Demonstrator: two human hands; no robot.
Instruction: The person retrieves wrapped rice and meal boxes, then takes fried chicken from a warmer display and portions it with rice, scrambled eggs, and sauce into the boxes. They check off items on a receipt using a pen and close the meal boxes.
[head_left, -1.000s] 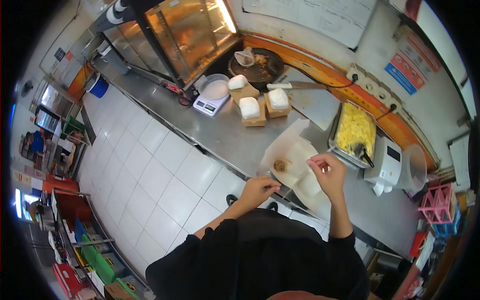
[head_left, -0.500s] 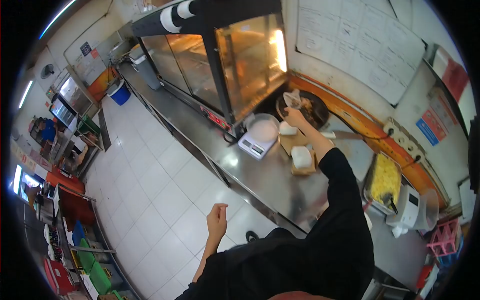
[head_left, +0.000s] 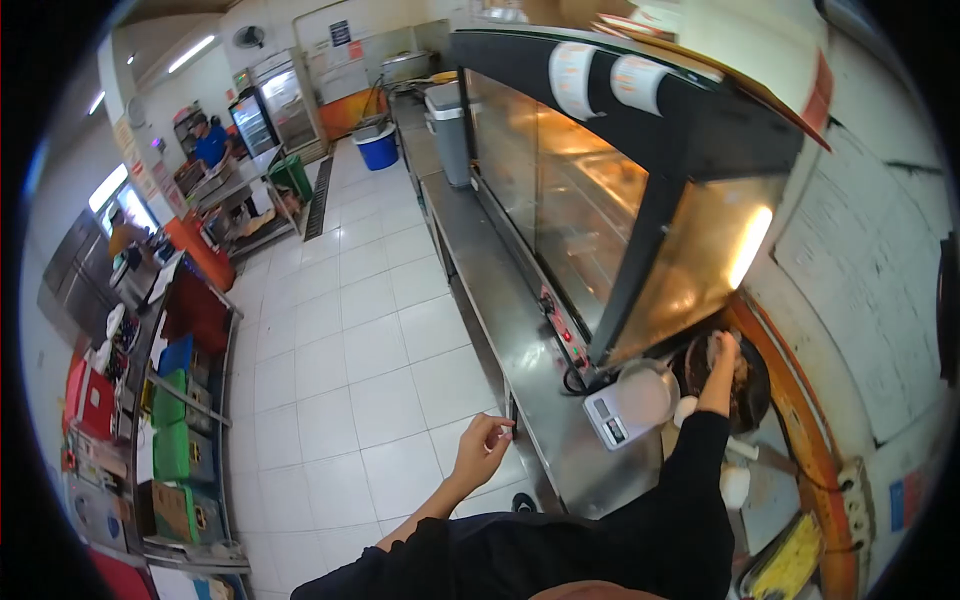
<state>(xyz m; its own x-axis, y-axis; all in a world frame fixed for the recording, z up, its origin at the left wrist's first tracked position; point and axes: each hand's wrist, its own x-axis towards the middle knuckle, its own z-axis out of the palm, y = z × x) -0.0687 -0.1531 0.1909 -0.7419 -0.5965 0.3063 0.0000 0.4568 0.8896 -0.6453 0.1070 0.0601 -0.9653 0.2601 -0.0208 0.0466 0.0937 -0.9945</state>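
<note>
My right hand point(head_left: 726, 352) reaches into the dark round pan point(head_left: 757, 392) at the back of the counter. Its fingers are closed around a clear plastic bag point(head_left: 714, 346), which is partly hidden. My left hand point(head_left: 485, 446) hangs over the counter's front edge, fingers curled with the tips close together, and nothing visible is in it. Beside the pan a clear bowl point(head_left: 648, 390) sits on a white digital scale point(head_left: 609, 415). White rounded items point(head_left: 735, 487) lie by my right sleeve, partly covered by it.
A lit glass warming cabinet point(head_left: 600, 200) stands on the steel counter point(head_left: 520, 370). A knife point(head_left: 775, 458) and a yellow food tray point(head_left: 790, 560) are at the right. Two people point(head_left: 212, 143) point(head_left: 122, 235) are across the room. A blue bucket point(head_left: 377, 150) stands on the floor.
The view has swung left towards the cabinet. My right hand has gone from the paper wrapper to the bag in the pan. My left hand has moved away from the wrapper.
</note>
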